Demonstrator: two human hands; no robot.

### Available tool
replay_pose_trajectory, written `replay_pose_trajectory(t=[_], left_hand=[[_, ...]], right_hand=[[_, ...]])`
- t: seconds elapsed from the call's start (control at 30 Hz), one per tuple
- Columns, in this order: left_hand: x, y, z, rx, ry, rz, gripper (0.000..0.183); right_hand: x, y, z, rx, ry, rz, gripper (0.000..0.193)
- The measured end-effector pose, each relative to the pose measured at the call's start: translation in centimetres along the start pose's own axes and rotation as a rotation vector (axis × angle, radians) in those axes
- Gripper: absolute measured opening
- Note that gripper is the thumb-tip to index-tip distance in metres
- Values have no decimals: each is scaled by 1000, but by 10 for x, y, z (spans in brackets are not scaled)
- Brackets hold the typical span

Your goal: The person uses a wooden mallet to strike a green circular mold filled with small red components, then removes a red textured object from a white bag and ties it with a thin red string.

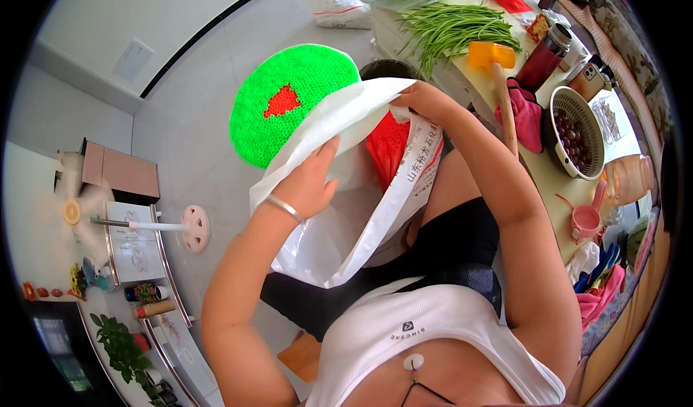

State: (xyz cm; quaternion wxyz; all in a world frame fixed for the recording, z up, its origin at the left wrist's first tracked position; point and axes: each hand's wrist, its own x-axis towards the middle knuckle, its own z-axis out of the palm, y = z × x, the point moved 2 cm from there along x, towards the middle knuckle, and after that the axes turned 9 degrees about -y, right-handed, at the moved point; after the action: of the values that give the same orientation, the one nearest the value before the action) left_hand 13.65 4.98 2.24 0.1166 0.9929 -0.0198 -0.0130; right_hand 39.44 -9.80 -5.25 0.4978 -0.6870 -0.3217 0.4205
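Note:
A white woven plastic sack [328, 266] gapes over my lap, its mouth spread wide. My left hand [307, 179] lies along the inside of its left rim, fingers stretched out and thumb apart. At the far right of the mouth, my right hand [422, 100] is closed on the rim. Inside the sack, a red plastic bag [388, 147] shows against the right wall. Beyond the sack is a round green thing [289, 78] with a fine honeycomb-like texture and a red patch in its middle. The sack hides its lower right part.
At right, a table holds long green vegetable stems [451, 31], an orange-headed mallet [494, 57], a dark red flask [545, 57], a basket of grapes [570, 136] and a glass jar [628, 179]. A dark bucket [390, 69] stands behind the sack. A white fan [155, 226] is at left.

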Motion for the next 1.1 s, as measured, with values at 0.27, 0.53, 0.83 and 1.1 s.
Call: replay_pose_trajectory(t=[0.27, 0.53, 0.83, 1.1], left_hand=[[-11, 67, -12, -60, -180, 466, 51], [-51, -107, 25, -262, 914, -662, 73], [-2, -168, 130, -1649, 1276, -543, 61], [0, -169, 133, -1657, 1292, -427, 56]], right_hand=[[-13, 30, -30, -159, 193, -64, 29], [14, 73, -67, -25, 382, -30, 25], [8, -20, -22, -707, 524, -168, 52], [147, -19, -18, -382, 321, -253, 56]])
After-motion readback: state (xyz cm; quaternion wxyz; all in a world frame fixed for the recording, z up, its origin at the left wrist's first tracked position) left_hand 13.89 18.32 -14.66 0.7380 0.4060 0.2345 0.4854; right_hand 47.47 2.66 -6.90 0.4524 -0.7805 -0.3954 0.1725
